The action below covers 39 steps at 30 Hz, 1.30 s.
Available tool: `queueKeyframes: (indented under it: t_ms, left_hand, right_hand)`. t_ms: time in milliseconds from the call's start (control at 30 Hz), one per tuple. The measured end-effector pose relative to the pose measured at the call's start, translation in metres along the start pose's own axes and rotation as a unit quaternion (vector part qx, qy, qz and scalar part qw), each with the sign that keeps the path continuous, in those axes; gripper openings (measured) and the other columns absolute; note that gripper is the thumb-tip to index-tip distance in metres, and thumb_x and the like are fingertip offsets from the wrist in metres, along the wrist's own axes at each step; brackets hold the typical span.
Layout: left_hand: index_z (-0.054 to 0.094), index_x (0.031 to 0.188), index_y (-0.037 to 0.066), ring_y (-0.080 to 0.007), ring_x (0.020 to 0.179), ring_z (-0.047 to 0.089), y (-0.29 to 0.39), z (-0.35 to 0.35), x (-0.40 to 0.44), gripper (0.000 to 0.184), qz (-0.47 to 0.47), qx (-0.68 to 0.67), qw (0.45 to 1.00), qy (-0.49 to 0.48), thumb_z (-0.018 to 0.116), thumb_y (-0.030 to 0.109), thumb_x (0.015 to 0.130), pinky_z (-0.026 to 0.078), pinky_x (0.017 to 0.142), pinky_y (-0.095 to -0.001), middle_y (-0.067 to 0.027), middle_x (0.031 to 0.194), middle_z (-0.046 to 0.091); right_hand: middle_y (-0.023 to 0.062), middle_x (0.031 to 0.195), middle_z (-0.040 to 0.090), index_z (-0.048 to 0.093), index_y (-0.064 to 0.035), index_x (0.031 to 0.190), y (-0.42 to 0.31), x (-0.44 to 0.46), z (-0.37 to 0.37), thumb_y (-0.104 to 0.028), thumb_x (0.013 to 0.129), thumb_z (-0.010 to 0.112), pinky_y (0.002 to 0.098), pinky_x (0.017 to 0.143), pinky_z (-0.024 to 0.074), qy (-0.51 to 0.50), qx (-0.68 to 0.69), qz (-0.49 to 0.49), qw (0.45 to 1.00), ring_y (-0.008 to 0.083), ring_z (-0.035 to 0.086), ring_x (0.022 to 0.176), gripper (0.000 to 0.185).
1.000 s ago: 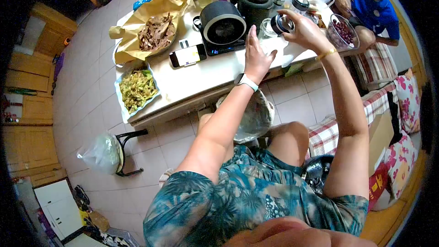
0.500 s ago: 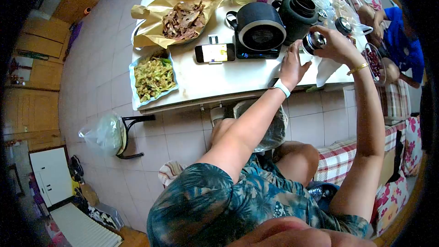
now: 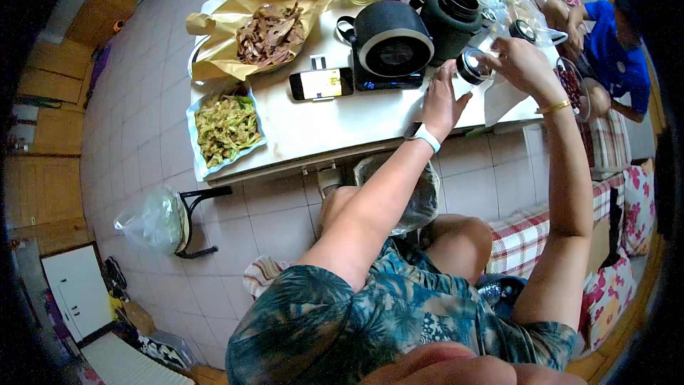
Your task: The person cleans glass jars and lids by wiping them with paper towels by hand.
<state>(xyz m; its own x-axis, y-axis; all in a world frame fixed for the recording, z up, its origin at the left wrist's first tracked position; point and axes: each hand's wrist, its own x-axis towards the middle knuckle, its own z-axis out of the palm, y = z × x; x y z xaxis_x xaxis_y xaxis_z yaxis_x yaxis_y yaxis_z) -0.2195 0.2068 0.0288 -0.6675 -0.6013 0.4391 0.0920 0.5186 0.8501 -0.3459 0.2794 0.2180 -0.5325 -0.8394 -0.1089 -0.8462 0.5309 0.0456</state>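
Head view: right hand (image 3: 525, 68) pinches a round, glossy black and silver object (image 3: 470, 66), left hand (image 3: 443, 105) spread beside it.

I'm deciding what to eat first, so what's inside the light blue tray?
Chopped yellow-green vegetables, probably cooked, are heaped in the light blue tray. Part of its rim shows, but the food hides its bottom.
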Motion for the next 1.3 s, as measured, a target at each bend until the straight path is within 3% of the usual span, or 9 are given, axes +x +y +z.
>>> queueKeyframes:
  t_ms: [133,367,433,533,833,1033,1167,1233,1300]
  left_hand:
    - [0.034,0.141,0.005,-0.0454,0.117,0.054,0.0,0.002,-0.002,0.083,-0.01,0.025,1.0,0.002,0.084,0.011,0.075,0.045,0.1,-0.0494,-0.0255,0.132,0.053]
    - [0.038,0.133,0.008,-0.0422,0.121,0.052,0.01,-0.002,-0.002,0.072,-0.026,-0.007,0.999,0.03,0.08,0.007,0.075,0.045,0.098,-0.0497,-0.0213,0.129,0.054]
    - [0.038,0.133,0.007,-0.0423,0.122,0.051,0.01,-0.005,-0.001,0.072,-0.051,-0.016,0.999,0.002,0.081,0.008,0.075,0.044,0.1,-0.0488,-0.0216,0.13,0.054]
    - [0.038,0.133,0.008,-0.0423,0.124,0.051,0.007,-0.005,-0.003,0.073,-0.027,-0.038,0.999,0.02,0.081,0.008,0.074,0.044,0.102,-0.0484,-0.023,0.13,0.053]
    - [0.037,0.139,0.006,-0.0418,0.126,0.05,-0.001,0.002,-0.004,0.078,-0.007,-0.007,0.999,0.04,0.081,0.011,0.075,0.044,0.104,-0.0481,-0.0213,0.134,0.051]
    - [0.037,0.138,0.007,-0.0418,0.124,0.051,0.005,-0.001,-0.006,0.075,-0.029,-0.002,0.999,0.043,0.08,0.013,0.077,0.044,0.103,-0.0484,-0.0205,0.133,0.052]
    - [0.038,0.137,0.007,-0.0398,0.123,0.052,0.008,-0.002,-0.005,0.075,-0.062,-0.002,0.998,0.022,0.082,0.014,0.076,0.046,0.1,-0.0479,-0.0199,0.132,0.054]
    - [0.038,0.138,0.007,-0.0403,0.123,0.053,0.005,-0.001,-0.006,0.077,-0.039,-0.005,0.998,0.043,0.082,0.014,0.075,0.046,0.1,-0.0478,-0.0198,0.133,0.054]
    - [0.038,0.138,0.005,-0.0412,0.123,0.053,0.003,0.001,-0.007,0.077,-0.037,-0.002,0.999,0.039,0.082,0.013,0.075,0.045,0.101,-0.0477,-0.0219,0.134,0.053]
  right_hand:
    - [0.0253,0.097,0.07,0.067,-0.006,0.12,-0.01,-0.001,0.006,-0.033,0.08,0.079,0.0455,0.08,0.0541,0.009,0.142,-0.086,0.986,0.0398,0.07,0.09,0.049]
    - [0.0258,0.091,0.07,0.064,-0.0007,0.112,-0.029,0.0,0.01,-0.056,0.081,0.073,0.0496,0.075,0.0545,0.017,-0.013,-0.005,1.0,0.0444,0.069,0.088,0.064]
    - [0.0254,0.101,0.069,0.063,-0.0017,0.116,-0.041,0.001,0.002,-0.041,0.079,0.079,0.0474,0.081,0.0539,-0.044,-0.003,0.038,0.998,0.043,0.067,0.096,0.057]
    - [0.019,0.12,0.063,0.06,-0.0047,0.126,-0.032,-0.001,0.004,0.003,0.07,0.071,0.044,0.092,0.0512,-0.002,0.131,-0.171,0.976,0.0414,0.062,0.109,0.058]
    - [0.0175,0.127,0.061,0.054,-0.0098,0.132,-0.036,0.001,0.0,0.011,0.065,0.068,0.0463,0.095,0.05,-0.055,0.056,-0.119,0.99,0.0421,0.059,0.115,0.071]
    - [0.0256,0.108,0.067,0.056,0.002,0.119,-0.04,0.009,-0.007,-0.009,0.07,0.08,0.0438,0.088,0.0515,-0.053,0.115,-0.149,0.981,0.0396,0.067,0.102,0.056]
    - [0.0298,0.086,0.069,0.06,0.0084,0.101,-0.035,0.021,0.006,-0.069,0.082,0.067,0.0526,0.075,0.0525,-0.122,-0.05,0.06,0.989,0.045,0.069,0.083,0.08]
    - [0.0285,0.095,0.07,0.059,0.0037,0.118,-0.032,0.013,-0.001,-0.059,0.08,0.074,0.0499,0.078,0.0527,-0.088,-0.027,-0.026,0.995,0.0446,0.069,0.09,0.075]
    - [0.0256,0.111,0.069,0.049,-0.0108,0.14,-0.03,0.005,-0.008,-0.019,0.068,0.085,0.0448,0.087,0.0521,-0.088,0.151,-0.125,0.977,0.0439,0.066,0.1,0.081]
